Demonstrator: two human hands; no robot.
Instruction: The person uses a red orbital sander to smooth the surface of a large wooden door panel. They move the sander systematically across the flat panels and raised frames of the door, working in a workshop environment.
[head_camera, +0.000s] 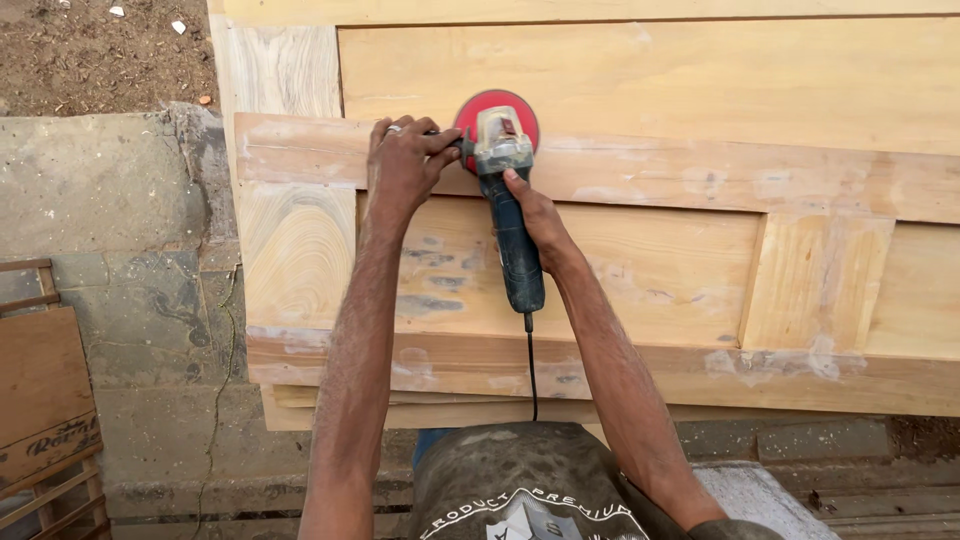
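Observation:
A pale wooden panelled door (650, 190) lies flat in front of me. On its cross rail sits a dark blue angle grinder (512, 235) with a red sanding disc (497, 108). My left hand (405, 160) grips the side handle at the grinder's head. My right hand (535, 215) wraps the grinder's blue body just behind the head. A black power cord (531, 370) runs from the tool's rear toward my body. Patches of light filler mark the wood around the disc.
Grey stone and concrete slabs (110, 210) lie to the left of the door, with bare soil (90, 50) beyond. A wooden crate or pallet (45, 400) stands at the lower left. More boards are stacked under the door's near edge (700, 400).

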